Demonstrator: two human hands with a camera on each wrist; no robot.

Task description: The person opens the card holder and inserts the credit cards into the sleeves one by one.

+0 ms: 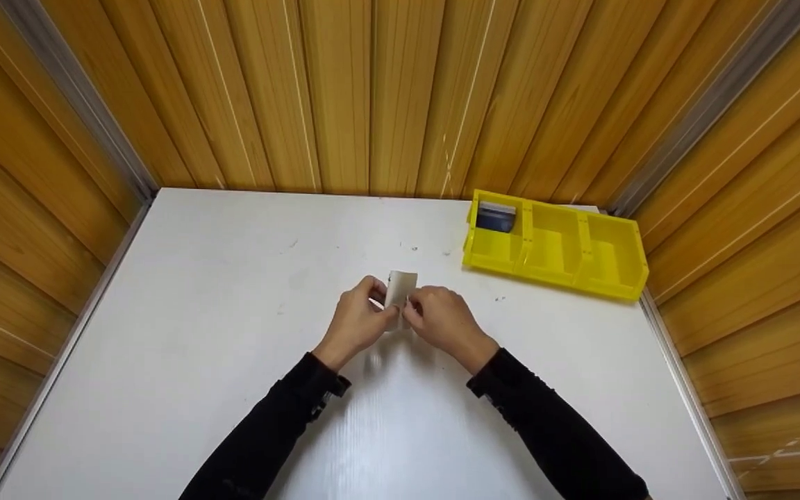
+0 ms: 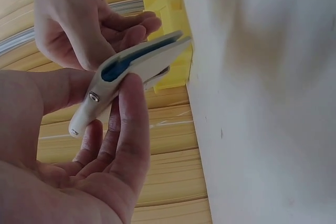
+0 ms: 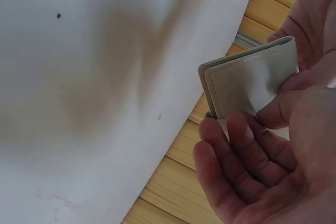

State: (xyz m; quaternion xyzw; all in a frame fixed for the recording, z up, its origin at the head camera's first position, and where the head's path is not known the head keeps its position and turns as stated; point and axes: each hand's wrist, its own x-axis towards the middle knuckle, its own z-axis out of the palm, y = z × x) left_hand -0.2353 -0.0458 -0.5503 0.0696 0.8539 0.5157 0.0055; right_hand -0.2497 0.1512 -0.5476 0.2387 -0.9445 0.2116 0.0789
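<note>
A small cream wallet (image 1: 402, 287) with stitched edges is held up over the white table between both hands. My left hand (image 1: 358, 316) grips it between thumb and fingers on its left side. At its right lower edge, the thumb and curled fingers of my right hand (image 1: 445, 318) pinch it. In the left wrist view the wallet (image 2: 157, 60) is folded, its flaps slightly apart with a blue lining between them and a metal snap near the fold. The right wrist view has the stitched face of the wallet (image 3: 244, 80), its lower corner partly covered by fingers.
A yellow three-compartment bin (image 1: 554, 253) stands at the table's back right. Its left compartment holds a dark blue item with a pale top (image 1: 496, 218). Wood-patterned panels (image 1: 337, 97) enclose the white table (image 1: 185, 333) at the back and sides.
</note>
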